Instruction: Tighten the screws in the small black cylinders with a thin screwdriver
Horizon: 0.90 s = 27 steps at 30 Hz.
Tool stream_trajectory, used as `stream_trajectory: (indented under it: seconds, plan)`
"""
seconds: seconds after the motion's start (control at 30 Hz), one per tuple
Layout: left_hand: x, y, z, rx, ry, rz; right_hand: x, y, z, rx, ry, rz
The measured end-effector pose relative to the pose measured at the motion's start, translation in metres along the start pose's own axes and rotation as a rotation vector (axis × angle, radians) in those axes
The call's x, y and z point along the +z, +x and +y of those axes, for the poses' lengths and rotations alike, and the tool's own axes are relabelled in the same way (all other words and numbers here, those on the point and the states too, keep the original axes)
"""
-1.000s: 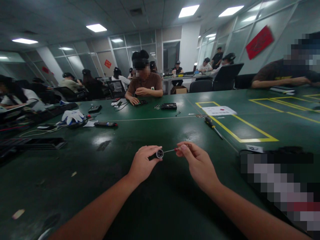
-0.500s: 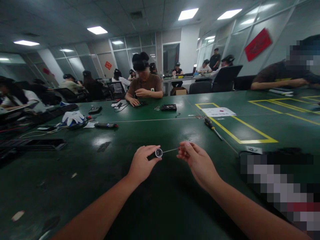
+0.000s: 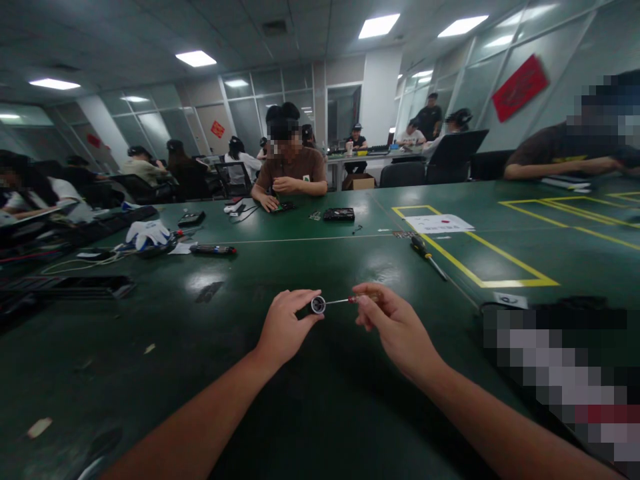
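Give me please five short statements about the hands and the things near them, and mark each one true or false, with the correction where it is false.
1. The left hand holds a dark cylinder. True.
2. The right hand holds the black-and-yellow screwdriver. False: it holds a thin tool; the screwdriver lies on the table.
3. The thin tool's shaft points toward the cylinder. True, though whether they touch cannot be told.
4. The white sheet lies wholly apart from the yellow tape. False: it overlaps the tape.
5. The screwdriver's handle is farther from the camera than its tip. True.
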<state>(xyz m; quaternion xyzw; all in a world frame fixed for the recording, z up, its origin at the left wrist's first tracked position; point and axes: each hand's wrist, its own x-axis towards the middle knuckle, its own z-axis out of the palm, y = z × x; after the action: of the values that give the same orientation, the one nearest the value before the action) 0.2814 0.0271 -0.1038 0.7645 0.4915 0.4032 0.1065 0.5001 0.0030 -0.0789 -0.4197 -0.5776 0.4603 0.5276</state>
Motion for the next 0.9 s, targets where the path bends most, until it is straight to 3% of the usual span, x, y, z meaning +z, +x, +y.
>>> stream_trajectory:
  seconds: [0.17,0.27,0.5,0.6,0.7,0.73,0.8,0.9]
  plan:
    - [0.001,-0.001,-0.002,0.001,0.012,-0.008,0.002,-0.006,-0.008,-0.056,-0.07,-0.052]
    - [0.0,-0.001,-0.003,-0.009,0.001,-0.009,0.003,-0.006,-0.008,-0.038,-0.13,0.004]
    - [0.0,0.0,-0.003,0.019,-0.007,-0.023,0.005,-0.002,0.003,0.001,-0.037,0.119]
    - [0.0,0.001,0.0,0.046,-0.013,-0.041,0.005,0.003,0.009,0.141,0.219,0.192]
    - [-0.001,0.001,0.001,0.044,-0.018,-0.03,0.003,0.009,0.011,0.431,0.567,0.202]
    - [-0.001,0.001,0.001,0.034,-0.018,-0.023,0.002,0.011,0.01,0.464,0.626,0.211]
    - [-0.001,0.001,0.0,0.013,-0.01,-0.02,0.001,0.012,0.008,0.419,0.646,0.211]
    - [-0.001,0.0,-0.001,-0.011,0.002,-0.021,0.002,0.009,0.007,0.237,0.524,0.219]
